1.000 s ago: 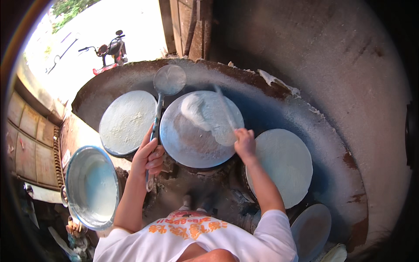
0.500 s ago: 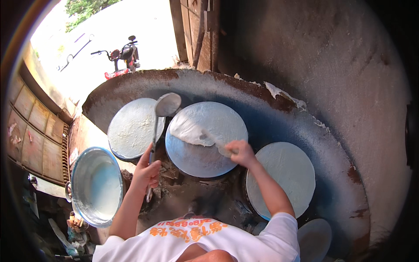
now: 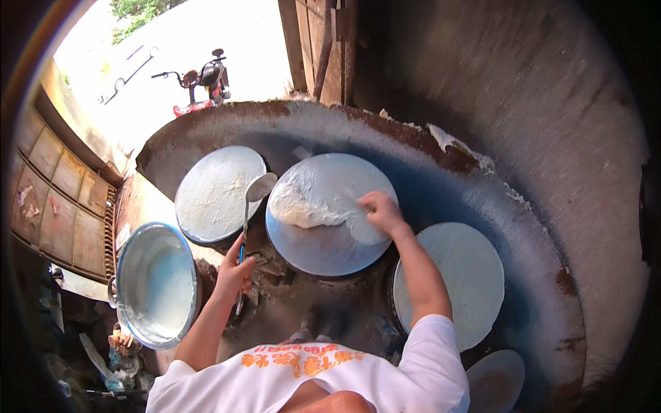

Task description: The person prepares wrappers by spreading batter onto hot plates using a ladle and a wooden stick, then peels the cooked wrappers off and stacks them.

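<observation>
My left hand [image 3: 234, 277] is wrapped round the long handle of a metal ladle [image 3: 261, 186], whose bowl is raised between the left and middle griddles. Over the right side of the round middle griddle [image 3: 317, 256], my right hand [image 3: 381, 212] is closed. The pale spreader it held a moment ago is smeared or hidden now. White batter [image 3: 303, 208] lies in a thick, wrinkled band across that griddle, with a thin film behind it and towards the right. The front part of the plate shows bare grey metal.
A white batter layer covers the left griddle [image 3: 219, 194] and the right griddle [image 3: 451, 286]. A deep basin [image 3: 157, 286] of white liquid stands at the left. Behind the griddles curves a rough-edged sheet [image 3: 482, 206]. A red scooter [image 3: 200, 86] is outside.
My right hand has moved up and slightly right over the middle griddle. The batter's thick front has shifted and bunched up. The ladle bowl has dropped lower.
</observation>
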`<action>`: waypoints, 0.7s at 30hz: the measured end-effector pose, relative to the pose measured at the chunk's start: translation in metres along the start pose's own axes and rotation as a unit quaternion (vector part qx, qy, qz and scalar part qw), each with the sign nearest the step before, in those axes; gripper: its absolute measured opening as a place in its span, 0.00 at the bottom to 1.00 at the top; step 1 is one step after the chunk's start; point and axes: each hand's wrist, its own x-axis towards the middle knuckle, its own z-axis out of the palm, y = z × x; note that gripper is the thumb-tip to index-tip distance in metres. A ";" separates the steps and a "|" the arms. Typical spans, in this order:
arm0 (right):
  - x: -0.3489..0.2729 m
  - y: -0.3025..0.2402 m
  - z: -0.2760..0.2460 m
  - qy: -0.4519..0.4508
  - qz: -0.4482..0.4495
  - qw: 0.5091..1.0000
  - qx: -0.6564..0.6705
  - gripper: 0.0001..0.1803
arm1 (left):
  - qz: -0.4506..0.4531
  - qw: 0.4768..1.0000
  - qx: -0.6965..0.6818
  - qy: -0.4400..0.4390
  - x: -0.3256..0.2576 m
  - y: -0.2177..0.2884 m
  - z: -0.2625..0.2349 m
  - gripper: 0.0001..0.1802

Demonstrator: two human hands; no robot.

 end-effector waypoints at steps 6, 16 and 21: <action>-0.059 -0.034 -0.060 -0.147 0.051 0.982 0.103 0.18 | -0.029 0.999 0.026 -0.010 -0.026 -0.009 -0.030 0.37; -0.095 -0.048 -0.045 -0.147 0.003 0.987 0.071 0.22 | -0.072 0.996 0.042 -0.033 -0.043 -0.020 -0.032 0.36; -0.068 -0.027 -0.017 -0.046 -0.072 0.995 0.059 0.21 | -0.053 0.993 0.102 -0.038 -0.027 -0.043 -0.003 0.37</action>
